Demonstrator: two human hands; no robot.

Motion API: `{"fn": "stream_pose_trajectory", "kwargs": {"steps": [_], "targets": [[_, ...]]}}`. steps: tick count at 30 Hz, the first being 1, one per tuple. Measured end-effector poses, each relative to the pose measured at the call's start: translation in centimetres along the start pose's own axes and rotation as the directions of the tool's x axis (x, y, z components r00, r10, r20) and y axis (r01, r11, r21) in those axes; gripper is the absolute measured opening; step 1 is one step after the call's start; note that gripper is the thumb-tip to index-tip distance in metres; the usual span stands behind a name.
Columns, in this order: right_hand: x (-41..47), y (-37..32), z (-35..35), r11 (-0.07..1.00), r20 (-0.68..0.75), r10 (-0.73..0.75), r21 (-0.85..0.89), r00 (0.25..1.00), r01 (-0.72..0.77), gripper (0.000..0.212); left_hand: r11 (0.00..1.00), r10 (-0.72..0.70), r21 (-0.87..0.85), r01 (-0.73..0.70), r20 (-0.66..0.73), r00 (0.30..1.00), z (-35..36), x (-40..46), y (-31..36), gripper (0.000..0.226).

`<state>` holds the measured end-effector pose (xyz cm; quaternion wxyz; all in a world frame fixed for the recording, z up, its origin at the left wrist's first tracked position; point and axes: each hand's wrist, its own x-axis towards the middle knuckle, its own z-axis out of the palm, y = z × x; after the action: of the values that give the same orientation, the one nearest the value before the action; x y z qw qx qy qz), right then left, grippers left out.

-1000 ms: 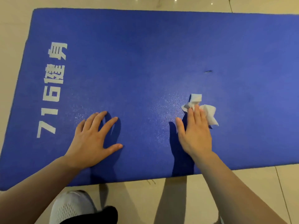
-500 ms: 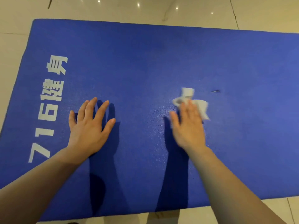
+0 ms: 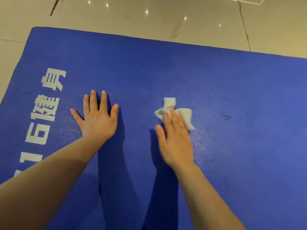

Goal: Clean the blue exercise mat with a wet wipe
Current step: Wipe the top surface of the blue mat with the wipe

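- Blue exercise mat point(image 3: 216, 83) in the head view: it lies flat on the tiled floor point(image 3: 149, 19) and fills most of the picture, its far edge running up to the left and white printed lettering point(image 3: 48, 103) along the left end.
- Your left hand point(image 3: 97, 120) lies palm down on the mat just right of the lettering, fingers point(image 3: 93, 100) straight and spread, grasping nothing. I take it as a brace that holds the mat steady.
- Your right hand point(image 3: 175, 140) presses flat on the wet wipe point(image 3: 186, 116) near the middle of the mat. The fingers are straight and laid over the wipe, not curled round it. The hand is slightly blurred, so how firmly it bears down is not clear.
- The wipe is crumpled, with one tail sticking out beyond your fingertips and another to the right.
- A damp-looking sheen point(image 3: 201, 146) shows on the mat just right of your right hand, and a fainter one near the lettering.
- A small dark speck point(image 3: 225, 117) lies on the mat to the right of the wipe, apart from it.
- Step in hand, as I judge it: wiping the middle section, with the far strip and the right part seemingly not yet done.
- The next move calls for steady downward pressure so the wipe slides with your palm, and a pass to the right would take in the speck. Flatten the wipe if it bunches.
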<state>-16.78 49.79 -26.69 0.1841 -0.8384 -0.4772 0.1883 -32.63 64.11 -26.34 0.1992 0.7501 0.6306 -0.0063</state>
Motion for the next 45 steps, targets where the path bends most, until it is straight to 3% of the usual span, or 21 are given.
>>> {"fn": "stream_pose_trajectory", "kwargs": {"steps": [3,6,9,11,16,18,20,22,25,27,29,32,35,38,41,43,45], "targets": [[1.4,3.8,-2.5,0.961,-0.124,0.277,0.053,0.953,-0.273,0.063,0.998,0.02,0.068,-0.015,-0.07,0.997,1.1,-0.5,-0.1,0.063],[1.4,3.7,-2.0,0.925,-0.114,0.38,0.046,0.918,-0.377,0.066,0.997,0.021,0.083,-0.009,-0.148,0.989,1.6,-0.9,0.0,0.063],[0.9,-0.2,0.4,0.991,-0.116,0.107,-0.067,0.987,-0.116,0.075,0.995,0.008,0.097,0.006,-0.144,0.99,1.8,-0.8,0.2,0.063],[0.8,-2.8,2.4,0.993,-0.062,-0.076,-0.097,0.995,0.07,0.072,0.994,-0.007,0.109,0.023,-0.144,0.99,1.9,-0.7,0.2,0.062],[4.0,-4.3,2.7,0.959,0.066,-0.26,-0.096,0.963,0.266,0.072,0.989,-0.02,0.143,0.041,-0.147,0.989,2.0,-0.6,0.3,0.07],[5.9,-2.1,1.3,0.981,0.053,-0.171,-0.081,0.984,0.175,0.077,0.988,-0.028,0.145,0.049,-0.141,0.99,2.0,-0.5,0.3,0.07],[7.4,0.5,-0.6,0.998,-0.041,0.011,-0.069,0.999,-0.013,0.079,0.991,-0.021,0.129,0.042,-0.164,0.986,2.0,-0.6,0.2,0.07],[8.7,2.3,-2.6,0.974,-0.133,0.224,-0.011,0.965,-0.227,0.073,0.992,-0.014,0.123,0.037,-0.182,0.983,2.0,-0.8,0.3,0.069],[9.9,1.7,-3.2,0.902,-0.075,0.431,0.065,0.899,-0.427,0.073,0.991,-0.009,0.126,0.035,-0.196,0.98,2.1,-0.8,0.4,0.068],[9.7,-0.7,-2.0,0.949,-0.037,0.315,-0.005,0.948,-0.316,0.079,0.992,0.001,0.127,0.027,-0.215,0.977,2.2,-1.0,0.4,0.067],[9.5,-3.6,-0.2,0.998,0.037,0.043,-0.041,0.998,-0.042,0.085,0.992,0.007,0.128,0.024,-0.237,0.971,2.3,-1.0,0.3,0.066],[11.0,-6.1,0.7,0.97,0.272,-0.227,-0.023,0.935,0.242,0.083,0.99,0.018,0.141,0.018,-0.251,0.968,2.4,-0.6,0.4,0.065],[13.4,-4.9,-0.9,0.949,0.337,-0.283,-0.036,0.898,0.312,0.065,0.987,0.017,0.158,0.023,-0.25,0.968,2.4,-0.6,0.2,0.064],[15.1,-1.2,-3.6,0.995,0.186,-0.051,-0.077,0.981,0.066,0.065,0.987,0.02,0.16,0.021,-0.249,0.968,2.4,-0.7,0.1,0.065],[15.7,1.8,-5.1,0.973,0.05,0.224,-0.065,0.973,-0.22,0.069,0.987,0.026,0.158,0.017,-0.262,0.965,2.3,-0.6,0.1,0.066],[15.7,1.4,-4.8,0.962,0.035,0.263,-0.093,0.964,-0.259,0.075,0.989,0.021,0.147,0.02,-0.271,0.962,2.3,-0.5,0.1,0.066],[15.9,-0.7,-3.7,0.976,0.061,0.19,-0.117,0.98,-0.182,0.078,0.991,0.021,0.135,0.017,-0.278,0.96,2.2,-0.4,0.1,0.065]]}}
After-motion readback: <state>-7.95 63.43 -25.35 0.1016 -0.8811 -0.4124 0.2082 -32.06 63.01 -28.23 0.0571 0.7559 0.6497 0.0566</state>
